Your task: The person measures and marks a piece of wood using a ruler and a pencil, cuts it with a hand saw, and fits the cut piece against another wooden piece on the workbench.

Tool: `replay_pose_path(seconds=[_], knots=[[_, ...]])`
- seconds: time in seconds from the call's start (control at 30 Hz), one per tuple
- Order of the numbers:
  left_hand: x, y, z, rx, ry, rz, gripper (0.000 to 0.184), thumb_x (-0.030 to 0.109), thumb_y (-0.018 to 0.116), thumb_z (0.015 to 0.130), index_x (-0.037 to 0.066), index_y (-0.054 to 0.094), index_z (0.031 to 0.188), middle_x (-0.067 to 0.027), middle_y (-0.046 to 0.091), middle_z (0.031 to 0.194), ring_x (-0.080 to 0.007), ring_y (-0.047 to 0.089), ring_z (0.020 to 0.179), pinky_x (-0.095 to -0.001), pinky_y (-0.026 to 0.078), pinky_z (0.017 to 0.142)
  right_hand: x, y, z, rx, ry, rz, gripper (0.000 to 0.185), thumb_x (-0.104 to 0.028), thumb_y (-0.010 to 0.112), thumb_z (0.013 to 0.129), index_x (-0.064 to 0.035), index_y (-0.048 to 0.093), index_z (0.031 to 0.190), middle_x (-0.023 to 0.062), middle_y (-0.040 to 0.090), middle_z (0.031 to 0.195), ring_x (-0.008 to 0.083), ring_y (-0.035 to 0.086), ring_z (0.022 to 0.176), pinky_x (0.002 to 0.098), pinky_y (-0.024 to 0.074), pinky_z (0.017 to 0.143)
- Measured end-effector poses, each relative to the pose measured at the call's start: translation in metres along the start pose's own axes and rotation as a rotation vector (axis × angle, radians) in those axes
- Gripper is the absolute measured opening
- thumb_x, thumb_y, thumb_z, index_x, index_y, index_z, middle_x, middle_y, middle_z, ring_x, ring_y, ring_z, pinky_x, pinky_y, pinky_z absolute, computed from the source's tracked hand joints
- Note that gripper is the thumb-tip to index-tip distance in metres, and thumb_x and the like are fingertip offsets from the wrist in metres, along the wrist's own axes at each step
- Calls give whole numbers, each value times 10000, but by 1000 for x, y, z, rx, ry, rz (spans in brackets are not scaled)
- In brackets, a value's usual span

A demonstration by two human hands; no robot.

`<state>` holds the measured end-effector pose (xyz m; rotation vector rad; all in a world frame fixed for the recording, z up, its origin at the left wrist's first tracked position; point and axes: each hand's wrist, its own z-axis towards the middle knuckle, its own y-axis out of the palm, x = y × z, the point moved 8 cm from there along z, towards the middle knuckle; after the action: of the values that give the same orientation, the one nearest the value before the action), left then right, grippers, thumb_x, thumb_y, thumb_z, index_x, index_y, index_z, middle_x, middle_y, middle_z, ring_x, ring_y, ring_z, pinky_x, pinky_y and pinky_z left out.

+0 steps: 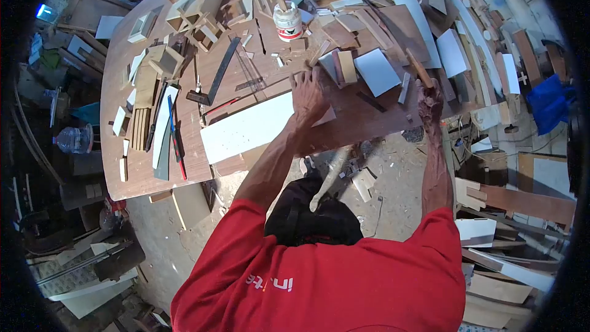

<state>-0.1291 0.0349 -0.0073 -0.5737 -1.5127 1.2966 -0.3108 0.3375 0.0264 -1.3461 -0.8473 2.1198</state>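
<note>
My left hand (309,95) lies over the right part of a long white board (252,126) near the table's front edge. Its fingers reach to the board's far edge and look slightly bent and apart. My right hand (429,106), farther right by the table edge, is closed around a short brown wooden stick (419,66) that points up and left. Between the hands lie a thin dark strip (371,101), a small grey-white strip (404,88) and a white square panel (377,72). A block with light and dark bands (344,67) sits just beyond my left hand.
The brown table (123,175) carries a white tub (287,23), a black try square (222,72), a red-and-blue pencil-like rod (176,138) and several small wooden boxes (178,6). Offcuts crowd the right side, near a blue bag (549,106). Scraps litter the floor.
</note>
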Motion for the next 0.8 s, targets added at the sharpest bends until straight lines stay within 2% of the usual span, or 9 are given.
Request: replay_pose_path(seconds=[0.13, 0.2, 0.23, 0.4, 0.47, 0.5, 0.6, 0.63, 0.8], knots=[[11, 23, 25, -66, -90, -95, 760, 315, 562, 816, -121, 281, 1372, -281, 505, 1253, -436, 486, 1165, -585, 188, 1102, -48, -37, -47, 41, 134, 155, 248, -229, 629, 918, 7, 576, 974, 147, 605, 841, 281, 589, 764, 383, 457, 706], [15, 40, 35, -38, -46, -91, 828, 322, 582, 793, -135, 226, 1385, -321, 526, 1204, -457, 526, 1110, -592, 243, 1071, -53, -57, -78, 191, 95, 478, 228, -217, 620, 930, 7, 580, 955, 80, 626, 809, 220, 596, 746, 363, 465, 692], [18, 49, 40, -62, -48, -86, 844, 274, 630, 758, -146, 218, 1362, -309, 546, 1178, -439, 509, 1148, -536, 271, 1069, -58, -66, -93, 200, 99, 473, 228, -217, 620, 930, 7, 580, 955, 80, 626, 809, 220, 596, 746, 363, 465, 692], [44, 52, 44, -156, -33, -391, 867, 187, 673, 688, -153, 210, 1337, -281, 589, 1091, -409, 523, 1131, -446, 388, 987, -63, -97, -171, 181, 354, 768, 164, -178, 612, 931, -25, 567, 891, 9, 545, 633, 93, 496, 535, 258, 380, 477], [50, 66, 48, -81, 135, -334, 826, 173, 658, 668, -164, 262, 1310, -253, 613, 1032, -394, 541, 1087, -447, 435, 916, -62, -94, -195, 171, 384, 903, 137, -133, 615, 919, -42, 560, 834, -10, 499, 583, 65, 446, 489, 229, 334, 447], [49, 61, 45, 130, 246, -231, 755, 175, 654, 683, -118, 346, 1307, -226, 602, 1053, -383, 556, 1062, -449, 411, 950, -63, -92, -211, 168, 475, 963, 133, -90, 624, 898, -51, 558, 790, -15, 488, 596, 60, 443, 500, 231, 333, 448], [21, 25, 18, 143, 88, -115, 664, 174, 648, 708, -34, 430, 1300, -187, 556, 1136, -348, 531, 1106, -431, 378, 986, -65, -87, -252, 102, 486, 925, 145, -83, 651, 878, -38, 562, 773, -17, 487, 621, 69, 460, 537, 245, 349, 467], [19, -4, 0, 155, 56, -171, 603, 172, 648, 724, 53, 467, 1287, -146, 511, 1204, -330, 470, 1173, -439, 334, 1024, -60, -83, -265, 108, 452, 810, 156, -98, 663, 875, -32, 562, 776, -20, 491, 637, 72, 468, 569, 252, 364, 490], [-37, 10, -34, 156, -41, 46, 575, 181, 660, 715, 87, 484, 1254, -117, 502, 1233, -328, 419, 1204, -483, 299, 1045, -91, -72, -291, -61, 359, 640, 177, -146, 690, 871, -19, 590, 800, -5, 534, 655, 64, 482, 628, 259, 401, 542]])
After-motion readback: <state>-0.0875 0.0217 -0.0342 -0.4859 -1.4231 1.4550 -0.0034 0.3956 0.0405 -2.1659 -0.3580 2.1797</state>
